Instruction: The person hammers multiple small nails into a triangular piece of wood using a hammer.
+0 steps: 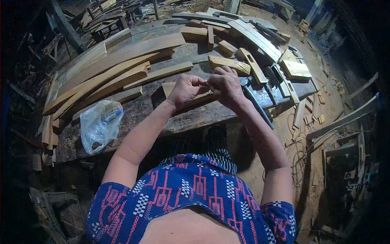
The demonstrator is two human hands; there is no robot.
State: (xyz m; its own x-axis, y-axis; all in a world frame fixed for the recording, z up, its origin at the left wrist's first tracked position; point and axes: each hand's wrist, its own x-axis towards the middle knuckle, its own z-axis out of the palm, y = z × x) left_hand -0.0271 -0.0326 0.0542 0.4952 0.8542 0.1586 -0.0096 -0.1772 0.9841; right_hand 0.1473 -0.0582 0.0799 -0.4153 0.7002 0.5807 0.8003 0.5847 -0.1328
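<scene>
2 Hands Meet Over the Plank

And here they are, fingertips together! The left hand (186,90) has thumb and forefinger drawn in close; the right hand (226,86) curls down to meet them. Are they pinching something small? Can't tell: the knuckles screen it, so whether the tips press on each other or on some tiny thing stays hidden.

Just below sits the short wooden plank (201,97), lying on the workbench (134,112) near its front edge, partly covered by both hands. Its long axis seems to run crosswise in front of the person, roughly along that edge, 1 end showing left of the left wrist, the other lost behind the right hand.

How would it handle? Stiff, I'd judge, fairly light, dry enough not to slip, hardly fragile; best gripped by its 2 long edges near the middle, minding splinters.

Over on the right, a hammer (258,104) lies beside the right forearm, and a yellowish wood block (236,65) sits just beyond the knuckles!
</scene>
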